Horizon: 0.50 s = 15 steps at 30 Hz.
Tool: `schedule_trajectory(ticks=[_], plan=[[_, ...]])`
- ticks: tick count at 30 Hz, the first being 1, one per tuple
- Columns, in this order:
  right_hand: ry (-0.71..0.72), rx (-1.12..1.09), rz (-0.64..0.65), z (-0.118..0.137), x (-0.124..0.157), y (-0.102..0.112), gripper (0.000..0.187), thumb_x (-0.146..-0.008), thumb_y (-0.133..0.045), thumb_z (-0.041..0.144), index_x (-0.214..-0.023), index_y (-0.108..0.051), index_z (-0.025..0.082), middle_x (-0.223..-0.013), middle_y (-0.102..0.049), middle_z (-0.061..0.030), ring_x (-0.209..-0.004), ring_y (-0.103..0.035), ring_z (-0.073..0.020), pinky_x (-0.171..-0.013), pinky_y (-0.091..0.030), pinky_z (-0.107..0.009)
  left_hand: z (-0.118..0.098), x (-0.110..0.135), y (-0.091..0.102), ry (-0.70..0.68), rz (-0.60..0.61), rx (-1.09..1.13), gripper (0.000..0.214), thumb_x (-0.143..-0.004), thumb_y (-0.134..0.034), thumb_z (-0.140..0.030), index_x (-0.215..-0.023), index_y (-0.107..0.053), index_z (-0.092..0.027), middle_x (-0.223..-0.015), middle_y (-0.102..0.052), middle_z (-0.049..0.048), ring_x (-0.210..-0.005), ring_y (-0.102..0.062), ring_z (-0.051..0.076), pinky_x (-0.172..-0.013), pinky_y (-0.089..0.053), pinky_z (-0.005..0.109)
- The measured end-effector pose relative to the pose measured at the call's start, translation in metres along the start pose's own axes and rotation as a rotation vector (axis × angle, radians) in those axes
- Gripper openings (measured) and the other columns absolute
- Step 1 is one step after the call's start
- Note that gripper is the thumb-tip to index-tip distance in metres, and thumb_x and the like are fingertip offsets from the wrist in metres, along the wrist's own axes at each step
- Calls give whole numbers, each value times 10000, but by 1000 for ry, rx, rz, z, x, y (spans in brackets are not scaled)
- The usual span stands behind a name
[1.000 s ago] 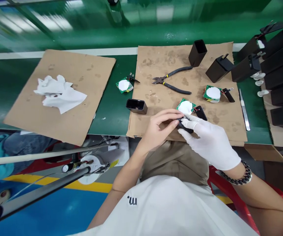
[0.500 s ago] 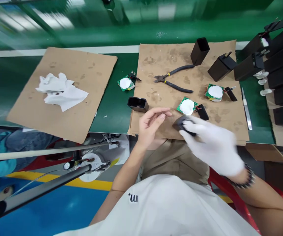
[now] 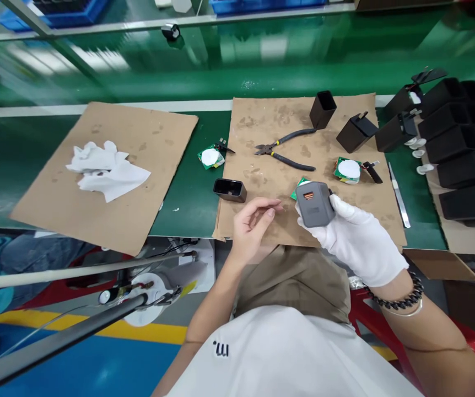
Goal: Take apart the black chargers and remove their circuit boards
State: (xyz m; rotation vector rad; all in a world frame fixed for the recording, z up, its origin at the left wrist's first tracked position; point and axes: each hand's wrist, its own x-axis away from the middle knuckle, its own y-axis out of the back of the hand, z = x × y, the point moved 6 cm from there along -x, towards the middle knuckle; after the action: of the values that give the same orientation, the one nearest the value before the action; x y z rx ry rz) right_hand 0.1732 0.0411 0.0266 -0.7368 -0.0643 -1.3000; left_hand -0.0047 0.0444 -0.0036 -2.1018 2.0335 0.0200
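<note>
My right hand (image 3: 359, 237), in a white glove, grips a dark grey charger (image 3: 315, 205) whose face with an orange-lined port is turned up toward me. Behind the charger, a green circuit board (image 3: 301, 186) is mostly covered. My left hand (image 3: 252, 226), bare, rests at the near edge of the cardboard sheet (image 3: 268, 187) with fingers curled loosely and a gap to the thumb; nothing shows in it. Just beyond the left hand lies an open black case (image 3: 230, 190). A pair of black-handled cutting pliers (image 3: 285, 149) lies spread farther back.
Another circuit board with a white pad (image 3: 348, 170) lies at the right, near metal tweezers (image 3: 399, 196). Black cases (image 3: 454, 160) are stacked at the far right. A second cardboard sheet (image 3: 138, 124) on the left carries crumpled white gloves (image 3: 107, 168).
My right hand has turned the charger so its port face points up, and it now covers much of the nearest circuit board. The left hand has hardly moved. The view has tilted up slightly.
</note>
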Motion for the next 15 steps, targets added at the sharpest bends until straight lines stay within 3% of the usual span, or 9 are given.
schedule_trajectory(ticks=[5,9,12,15], plan=[[40,80,2,11,-2,-6,368,-1032,-382,426,-1224,-648,259,-1495,-626,-36,-1449,-537,-183,-1172,-506,-463,-1,-1,-2,24,31,-25,224,-917,-746,-404,-986,-789,-195,-960,-792,61,-904,-771,171,-843,-612,262],[15,126,17,12,-1,-7,440,-1067,-296,403,-1342,-605,252,-1551,-572,-34,-1467,-507,-161,-1187,-480,-449,-1,0,-3,17,53,-15,173,-942,-720,-350,-995,-788,-200,-963,-783,59,-916,-760,163,-861,-595,261],[13,183,49,12,0,-10,457,-1084,-262,397,-1328,-625,265,-1541,-581,-14,-1463,-508,-157,-1159,-508,-446,-2,1,-3,-1,62,-25,154,-962,-692,-315,-1015,-785,-204,-966,-782,62,-929,-751,167,-864,-582,266],[140,375,36,29,-7,-14,439,-1078,-285,384,-1257,-665,258,-1466,-650,-23,-1382,-603,-198,-1064,-598,-441,-5,0,-3,-40,86,-59,141,-984,-656,-271,-1013,-777,-205,-962,-784,58,-925,-741,161,-864,-572,266]])
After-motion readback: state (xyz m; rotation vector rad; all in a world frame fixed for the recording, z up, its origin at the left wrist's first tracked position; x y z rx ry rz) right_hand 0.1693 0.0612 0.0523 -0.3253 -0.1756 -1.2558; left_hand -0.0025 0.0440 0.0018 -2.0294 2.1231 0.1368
